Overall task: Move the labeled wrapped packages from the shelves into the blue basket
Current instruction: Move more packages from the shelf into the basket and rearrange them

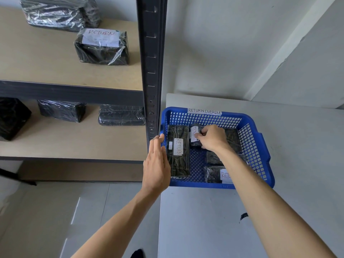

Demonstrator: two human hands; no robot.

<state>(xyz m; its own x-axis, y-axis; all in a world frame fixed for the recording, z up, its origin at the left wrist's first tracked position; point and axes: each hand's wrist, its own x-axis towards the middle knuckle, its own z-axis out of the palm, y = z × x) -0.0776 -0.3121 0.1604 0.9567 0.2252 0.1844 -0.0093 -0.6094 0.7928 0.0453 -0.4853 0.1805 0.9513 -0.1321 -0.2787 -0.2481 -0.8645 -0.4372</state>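
Observation:
A blue basket [260, 146] tagged "RETURN OVERDUE" sits on a white table and holds several black wrapped packages. My right hand [212, 138] grips a small package labeled "RETURN" [194, 134] inside the basket. My left hand [156, 162] rests flat, fingers apart, against the left side of a long package labeled "RETURN" [178, 151] at the basket's left wall. Another labeled package [217, 175] lies at the basket's front, partly hidden by my right arm. On the upper shelf stands one more package labeled "RETURN" [102, 47].
A dark metal shelf post [151, 62] stands just left of the basket. Unlabeled wrapped packages sit on the upper shelf [55, 13] and the lower shelf [121, 115], [61, 110], [13, 118]. The white table [204, 220] extends toward me; a wall lies behind.

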